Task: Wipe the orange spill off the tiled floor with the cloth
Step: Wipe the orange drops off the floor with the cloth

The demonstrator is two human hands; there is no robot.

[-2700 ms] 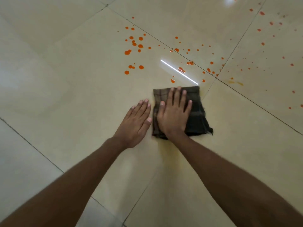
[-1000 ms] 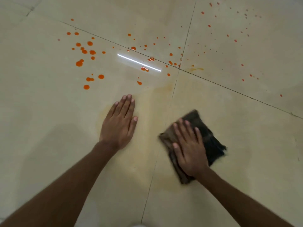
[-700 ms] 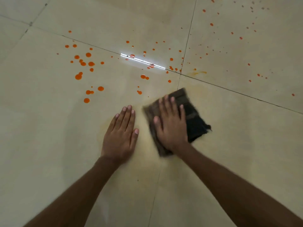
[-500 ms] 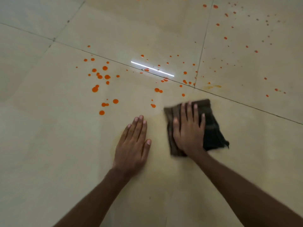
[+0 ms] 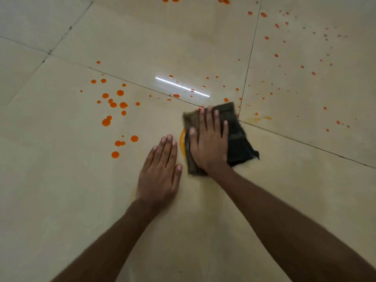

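The right hand (image 5: 209, 143) lay flat, fingers straight and slightly spread, pressing on the dark brown folded cloth (image 5: 238, 143), which sat on the glossy beige tiled floor (image 5: 61, 190). An orange smear (image 5: 182, 142) touched the cloth's edge just left of that hand. The left hand (image 5: 160, 169) rested palm-down on bare tile just beside the cloth, fingers straight, holding nothing. Round orange spill droplets (image 5: 120, 104) lay scattered to the left of and beyond the 2 hands.

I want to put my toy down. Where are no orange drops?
Bare floor: left of the left forearm, and right of the cloth below the grout line. Orange drops crowd beyond the left hand and right hand.
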